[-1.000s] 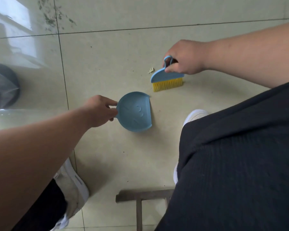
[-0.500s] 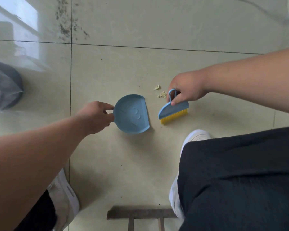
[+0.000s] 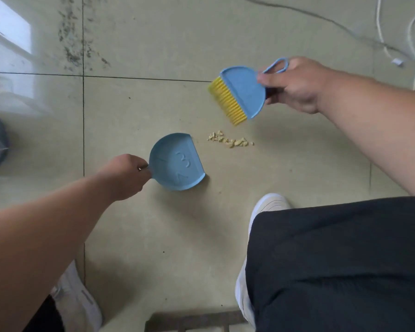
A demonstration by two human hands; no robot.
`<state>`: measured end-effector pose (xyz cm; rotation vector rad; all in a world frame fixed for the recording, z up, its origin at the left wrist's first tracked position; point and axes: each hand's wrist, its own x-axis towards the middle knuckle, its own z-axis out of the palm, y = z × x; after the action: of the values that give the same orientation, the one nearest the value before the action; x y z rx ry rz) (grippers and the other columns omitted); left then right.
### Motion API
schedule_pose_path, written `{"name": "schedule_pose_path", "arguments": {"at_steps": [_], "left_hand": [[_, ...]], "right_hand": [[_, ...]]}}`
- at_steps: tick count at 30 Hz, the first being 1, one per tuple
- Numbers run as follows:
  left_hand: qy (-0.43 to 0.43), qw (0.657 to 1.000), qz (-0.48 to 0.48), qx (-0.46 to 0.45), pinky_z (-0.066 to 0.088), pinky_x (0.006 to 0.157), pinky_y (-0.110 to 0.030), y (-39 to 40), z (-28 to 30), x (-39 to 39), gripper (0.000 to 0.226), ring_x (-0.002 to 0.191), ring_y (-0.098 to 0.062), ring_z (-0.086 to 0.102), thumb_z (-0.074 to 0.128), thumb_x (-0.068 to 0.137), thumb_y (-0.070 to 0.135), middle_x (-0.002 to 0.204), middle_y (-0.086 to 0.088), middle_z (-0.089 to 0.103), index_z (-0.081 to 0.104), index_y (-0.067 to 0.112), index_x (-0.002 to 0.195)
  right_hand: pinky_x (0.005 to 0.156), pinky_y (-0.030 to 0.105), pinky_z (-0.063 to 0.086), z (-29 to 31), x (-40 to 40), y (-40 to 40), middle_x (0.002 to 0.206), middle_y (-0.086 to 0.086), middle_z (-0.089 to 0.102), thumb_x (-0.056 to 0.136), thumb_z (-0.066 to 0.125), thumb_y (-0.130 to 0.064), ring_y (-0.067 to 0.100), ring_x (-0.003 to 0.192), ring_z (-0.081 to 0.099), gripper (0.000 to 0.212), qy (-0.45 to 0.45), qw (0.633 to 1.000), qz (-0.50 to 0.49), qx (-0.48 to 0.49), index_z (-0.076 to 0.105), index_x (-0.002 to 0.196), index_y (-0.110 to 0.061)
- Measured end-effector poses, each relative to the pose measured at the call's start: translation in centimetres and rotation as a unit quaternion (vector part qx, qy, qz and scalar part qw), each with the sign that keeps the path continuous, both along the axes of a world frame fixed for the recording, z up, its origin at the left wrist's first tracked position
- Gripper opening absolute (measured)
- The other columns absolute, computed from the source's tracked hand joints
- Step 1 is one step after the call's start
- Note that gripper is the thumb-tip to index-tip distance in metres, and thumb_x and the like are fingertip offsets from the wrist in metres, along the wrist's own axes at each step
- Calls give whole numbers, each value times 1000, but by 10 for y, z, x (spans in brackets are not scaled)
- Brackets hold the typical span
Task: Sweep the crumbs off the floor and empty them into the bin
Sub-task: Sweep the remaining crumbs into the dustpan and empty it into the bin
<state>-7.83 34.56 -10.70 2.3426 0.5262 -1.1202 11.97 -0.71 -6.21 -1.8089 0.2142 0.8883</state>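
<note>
Crumbs (image 3: 230, 140) lie in a loose line on the floor, just off the dustpan (image 3: 177, 161) lip, below the brush (image 3: 238, 93). Left hand (image 3: 124, 176) is pinched tight on the pan's stub handle, right hand (image 3: 295, 85) clamped round the brush handle, bristles raised. Swing too hard and they'll scatter past the pan's edge!

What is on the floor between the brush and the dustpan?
A small heap of yellowish crumbs lies between the brush and dustpan, seen in the head view.
</note>
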Motion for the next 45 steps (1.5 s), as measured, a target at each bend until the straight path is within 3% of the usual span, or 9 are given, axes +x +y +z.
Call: {"name": "schedule_pose_path", "arguments": {"at_steps": [3,6,8,17,22,29,34,39,45], "left_hand": [[0,1000,-10,18,40,58,-31,5,1,8,41,60,-26,47,63,97,32,66,-8,60,62,-5,79],[6,999,-26,27,38,58,-31,8,2,17,39,60,-26,44,63,97,29,65,-8,55,56,-1,72],[9,999,-33,32,38,57,-30,9,2,21,39,59,-26,42,64,96,28,61,-7,52,53,8,64],[13,999,-38,29,38,58,-31,10,-4,21,42,58,-27,41,65,95,27,58,-6,50,50,11,59],[12,999,-34,25,37,57,-30,8,-4,21,43,57,-27,40,65,96,29,58,-6,49,50,13,59],[6,999,-35,29,31,56,-30,9,-7,20,48,61,-26,34,66,98,32,61,-5,43,44,15,59],[3,999,-34,27,31,56,-30,9,-8,18,47,60,-25,33,65,97,31,61,-4,41,42,15,59],[6,999,-34,20,31,58,-32,10,-7,16,46,64,-26,33,64,96,31,63,-5,38,41,15,60],[9,999,-42,19,33,58,-32,11,-8,15,42,65,-26,34,63,98,30,65,-6,41,48,12,63]], "right_hand": [[71,37,60,8,17,-39,81,6,74,89,71,-25,17,72,73,9,-122,978,-107,-134,69,84,-18],[80,40,58,6,12,-65,87,13,74,84,61,-38,28,84,71,31,-226,899,1,-376,73,90,-10],[78,39,52,0,-2,-63,90,18,73,89,56,-33,34,87,68,31,-264,866,78,-417,71,95,-7],[81,38,50,-29,-82,3,99,10,69,98,56,-27,30,91,62,26,-290,885,272,-241,73,111,-13],[84,35,49,-20,-57,-5,102,14,74,98,60,-21,31,96,67,22,-322,901,169,-236,74,106,-6],[77,40,45,-28,-30,-48,96,16,64,97,50,-25,38,93,60,25,-325,847,188,-376,68,96,-9],[77,40,48,-39,-76,5,97,15,66,97,57,-21,37,92,61,28,-358,838,312,-268,72,120,-12],[68,38,56,-43,-111,32,96,6,68,85,42,-12,32,89,62,40,-379,768,488,-169,74,109,-14],[76,45,56,-27,-79,51,100,5,67,91,53,-22,33,93,59,32,-402,782,439,-185,73,115,-17]]}}
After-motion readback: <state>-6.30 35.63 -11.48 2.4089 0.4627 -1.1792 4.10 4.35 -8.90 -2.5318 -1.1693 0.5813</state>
